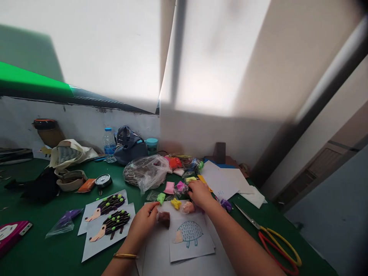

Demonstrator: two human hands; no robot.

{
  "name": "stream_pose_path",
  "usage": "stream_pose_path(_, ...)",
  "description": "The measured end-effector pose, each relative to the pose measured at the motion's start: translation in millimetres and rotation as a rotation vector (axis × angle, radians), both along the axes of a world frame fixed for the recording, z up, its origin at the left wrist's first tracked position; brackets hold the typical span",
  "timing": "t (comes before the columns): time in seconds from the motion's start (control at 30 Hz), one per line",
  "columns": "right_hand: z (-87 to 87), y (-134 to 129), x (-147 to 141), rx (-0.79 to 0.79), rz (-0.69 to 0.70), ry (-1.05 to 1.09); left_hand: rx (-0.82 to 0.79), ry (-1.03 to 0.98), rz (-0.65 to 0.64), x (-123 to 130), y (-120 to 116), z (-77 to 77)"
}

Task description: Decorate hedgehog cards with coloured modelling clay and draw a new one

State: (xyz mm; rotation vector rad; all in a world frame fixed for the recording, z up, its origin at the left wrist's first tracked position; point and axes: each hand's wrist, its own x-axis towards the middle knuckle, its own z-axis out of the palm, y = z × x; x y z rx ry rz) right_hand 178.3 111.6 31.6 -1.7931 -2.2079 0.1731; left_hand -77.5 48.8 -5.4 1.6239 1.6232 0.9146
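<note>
My left hand (145,221) is closed, fingertips pinched at the edge of a brown modelling clay packet (164,219). Beyond it, my right hand (199,194) has its fingers curled down among the wrapped clay, beside a magenta lump (181,186); what they grip is partly hidden. Between my hands lie green clay (161,197), yellow clay (175,203) and peach clay (188,207). Below them is a card (192,254) with a hedgehog drawn in blue outline, its face covered in peach clay.
Two finished clay hedgehog cards (99,244) overlap at left. Scissors (277,245) with red and yellow handles lie at right. White paper (220,180), a clear plastic bag (146,171), a water bottle (109,147) and a dark blue bag (129,147) stand along the back.
</note>
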Motion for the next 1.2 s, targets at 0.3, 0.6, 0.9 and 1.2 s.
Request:
stream_pose_path(0.3,15.8,-85,4,0.061,0.092,0.565,0.157,0.175,0.009,1,-16,15.8)
stream_pose_path(0.6,7.0,-133,-11,0.188,0.267,0.725,0.347,-0.199,-0.299,65,-65,56.7)
stream_pose_path(0.9,13.7,-153,-9,0.211,0.273,0.721,0.012,-0.724,-0.231,77,-78,56.0)
stream_pose_path(1.2,3.8,-157,-4,0.243,0.279,0.66,-0.108,-0.827,-0.129,80,-82,48.4)
